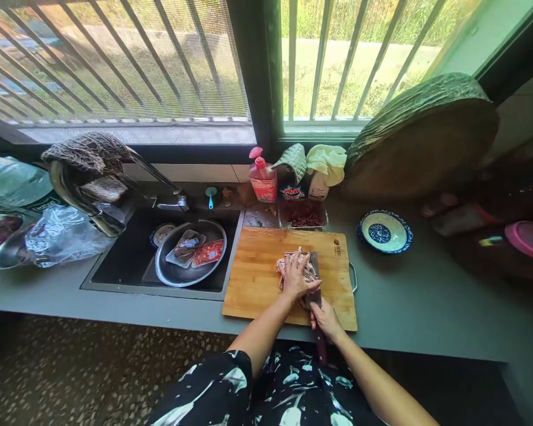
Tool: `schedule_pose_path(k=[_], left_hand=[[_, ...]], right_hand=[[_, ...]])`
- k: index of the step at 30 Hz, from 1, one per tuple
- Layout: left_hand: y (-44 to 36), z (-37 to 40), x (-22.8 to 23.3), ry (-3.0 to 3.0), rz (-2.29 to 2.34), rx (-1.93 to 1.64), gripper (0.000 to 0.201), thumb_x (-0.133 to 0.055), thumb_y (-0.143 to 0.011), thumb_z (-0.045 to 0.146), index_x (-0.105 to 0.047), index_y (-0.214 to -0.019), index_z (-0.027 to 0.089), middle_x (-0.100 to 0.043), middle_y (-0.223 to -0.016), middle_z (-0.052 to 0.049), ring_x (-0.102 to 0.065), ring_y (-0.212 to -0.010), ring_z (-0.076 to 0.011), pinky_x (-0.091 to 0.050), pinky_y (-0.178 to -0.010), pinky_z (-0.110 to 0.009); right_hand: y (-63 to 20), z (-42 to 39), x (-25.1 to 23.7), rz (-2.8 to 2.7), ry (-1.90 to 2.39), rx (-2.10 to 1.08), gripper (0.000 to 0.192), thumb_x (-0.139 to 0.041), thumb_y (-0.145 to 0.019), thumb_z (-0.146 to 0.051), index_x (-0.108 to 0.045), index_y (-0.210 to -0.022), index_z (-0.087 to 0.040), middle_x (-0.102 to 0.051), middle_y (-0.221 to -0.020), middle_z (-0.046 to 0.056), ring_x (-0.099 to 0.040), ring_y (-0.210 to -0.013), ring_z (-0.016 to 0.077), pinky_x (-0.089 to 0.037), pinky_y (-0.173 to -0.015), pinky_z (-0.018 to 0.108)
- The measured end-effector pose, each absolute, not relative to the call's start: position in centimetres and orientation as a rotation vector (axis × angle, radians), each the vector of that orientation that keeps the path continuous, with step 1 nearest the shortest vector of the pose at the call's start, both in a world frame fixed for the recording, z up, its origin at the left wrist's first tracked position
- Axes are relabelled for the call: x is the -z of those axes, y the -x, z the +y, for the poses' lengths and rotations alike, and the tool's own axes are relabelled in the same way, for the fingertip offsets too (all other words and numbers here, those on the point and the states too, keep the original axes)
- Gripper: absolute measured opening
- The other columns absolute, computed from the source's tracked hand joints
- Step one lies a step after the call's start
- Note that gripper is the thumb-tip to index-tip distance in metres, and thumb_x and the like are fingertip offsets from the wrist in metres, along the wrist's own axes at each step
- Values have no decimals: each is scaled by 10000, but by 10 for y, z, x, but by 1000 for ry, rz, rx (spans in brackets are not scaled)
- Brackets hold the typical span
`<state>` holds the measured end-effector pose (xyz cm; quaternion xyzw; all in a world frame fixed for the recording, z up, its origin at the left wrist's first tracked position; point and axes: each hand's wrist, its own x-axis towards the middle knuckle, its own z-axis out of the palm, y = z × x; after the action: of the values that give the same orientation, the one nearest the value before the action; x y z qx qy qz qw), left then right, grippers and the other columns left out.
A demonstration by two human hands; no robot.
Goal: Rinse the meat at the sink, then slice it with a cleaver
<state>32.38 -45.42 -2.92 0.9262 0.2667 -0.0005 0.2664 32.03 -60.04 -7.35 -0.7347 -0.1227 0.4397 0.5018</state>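
A wooden cutting board (257, 266) lies on the counter in front of me. On it is a small heap of pale, shredded-looking meat (281, 267), partly covered by my left hand (295, 277). That hand rests on top with its fingers spread, its thumb side close to the blade. Just right of the heap lies the broad dark blade of a cleaver (314, 264). My right hand (326, 318) is closed where the blade meets the brown handle (320, 346), which points toward my body. What kind of meat it is, I cannot tell.
Left of the board, a sink (115, 272) holds a metal bowl (160, 269) with packaged food. Behind the board stand a glass dish of dark red pieces (308, 220) and a red pump bottle (263, 182). A blue-and-white plate (395, 232) sits to the right; a large round chopping block (417, 154) leans behind.
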Motion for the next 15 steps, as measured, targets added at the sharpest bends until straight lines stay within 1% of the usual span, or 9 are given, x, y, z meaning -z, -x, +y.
schedule_pose_path(k=[4, 6, 9, 11, 15], left_hand=[[-328, -459, 29, -2464, 827, -119, 500, -605, -651, 431, -504, -1132, 336, -338, -1315, 10, -196, -1228, -311, -40, -1027, -500], [-330, -462, 30, -2455, 844, -156, 414, -598, -660, 386, -556, -1065, 312, -390, -1279, 5, -247, -1201, -304, -80, -1032, -475], [-332, -468, 31, -2468, 829, -243, 362, -578, -669, 339, -586, -1022, 257, -448, -1227, -27, -308, -1163, -287, -158, -1024, -443], [-334, -474, 29, -2492, 779, -346, 339, -555, -677, 307, -590, -1004, 227, -474, -1191, -43, -349, -1132, -277, -199, -1007, -450], [-340, -490, 21, -2548, 753, -453, 329, -558, -662, 287, -585, -981, 214, -485, -1167, -48, -383, -1089, -279, -262, -966, -464]], right_hand=[[-320, -593, 74, -316, 1682, -1114, 303, -369, -746, -507, -333, -763, -206, -453, -478, -98, -470, -319, 99, -341, -336, 198], [-321, -592, 73, -287, 1617, -1134, 320, -392, -734, -520, -318, -750, -209, -452, -482, -99, -458, -313, 93, -338, -332, 197], [-321, -595, 71, -238, 1528, -1152, 353, -442, -714, -537, -307, -728, -211, -452, -476, -98, -442, -302, 84, -326, -324, 191], [-322, -600, 68, -197, 1479, -1170, 386, -477, -691, -557, -304, -718, -212, -454, -467, -96, -435, -294, 85, -316, -311, 188], [-325, -614, 62, -122, 1396, -1190, 424, -530, -659, -573, -313, -711, -212, -456, -455, -91, -421, -282, 84, -308, -298, 187]])
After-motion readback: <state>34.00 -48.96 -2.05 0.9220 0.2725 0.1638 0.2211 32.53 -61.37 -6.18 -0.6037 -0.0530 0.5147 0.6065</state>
